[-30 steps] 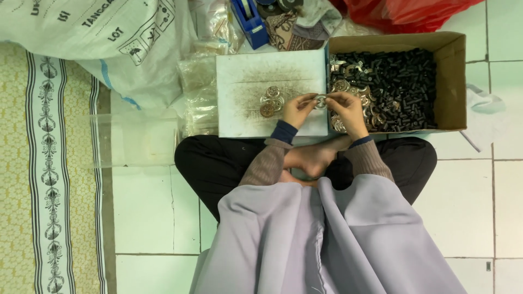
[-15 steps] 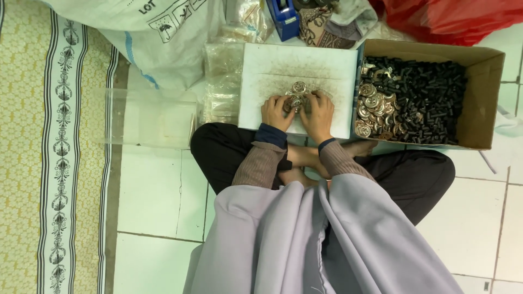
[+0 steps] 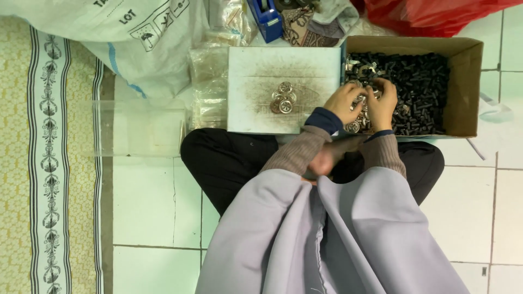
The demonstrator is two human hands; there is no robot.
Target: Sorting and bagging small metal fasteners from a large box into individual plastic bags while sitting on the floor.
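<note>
Picking: your two hands work at the left end of the cardboard box (image 3: pixel 468 87), over the shiny metal pieces (image 3: pixel 357 124) heaped against its left wall.
Landmark: cardboard box, brown, open-topped, lying on the tiled floor ahead of your crossed legs.
Left hand (image 3: pixel 342 102): just inside the box's left wall, fingers curled down among the metal pieces; whether they pinch one is hidden, so you cannot tell.
Right hand (image 3: pixel 382 103): beside the left hand, deeper into the box, fingers bent together at the tips; its grasp is likewise hidden.
Dark parts (image 3: pixel 419 87): small black pieces filling the middle and right of the box.
White tray (image 3: pixel 245 71): touching the box's left wall, flat, with a rusty stain.
Finished discs (image 3: pixel 283 98): a small pile of round metal pieces in the tray's middle, well left of the box.
Clear bags (image 3: pixel 210 81): crumpled plastic left of the tray, farther from the box.
White sack (image 3: pixel 109 32): large printed sack beyond the bags, far left of the box.
Blue dispenser (image 3: pixel 266 19): behind the tray, near the box's far left corner.
Red bag (image 3: pixel 430 13): behind the box's far wall.
Handling advice: keep your wrists low over the box so dropped pieces fall back in; take one piece per pinch; judged from the pile, set results in the tray's middle, clear of its edge.
</note>
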